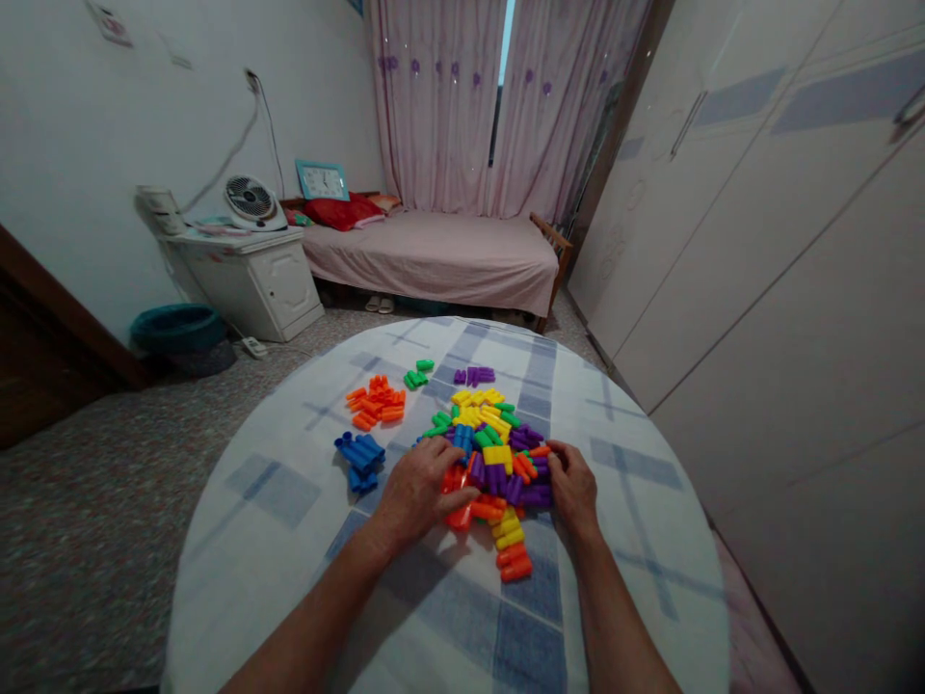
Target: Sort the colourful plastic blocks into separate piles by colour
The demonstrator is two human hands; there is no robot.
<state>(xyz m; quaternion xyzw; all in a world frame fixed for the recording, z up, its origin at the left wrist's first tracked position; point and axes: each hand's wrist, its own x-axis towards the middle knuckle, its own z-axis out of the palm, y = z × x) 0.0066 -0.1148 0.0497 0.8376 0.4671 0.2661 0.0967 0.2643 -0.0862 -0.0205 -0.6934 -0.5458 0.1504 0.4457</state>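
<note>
The pile (498, 448) of mixed plastic blocks lay on the table (289, 540), near its middle. The left hand (419, 493) rested on the pile's left edge, fingers curled over a red block (460, 519); whether the grip pinched it could not be told. The right hand (574, 487) touched the pile's right edge, fingers bent, grip likewise unclear. Left of the pile lay blue blocks (359, 455) and orange blocks (376, 403); beyond it, green blocks (417, 376) and a purple row (474, 375).
</note>
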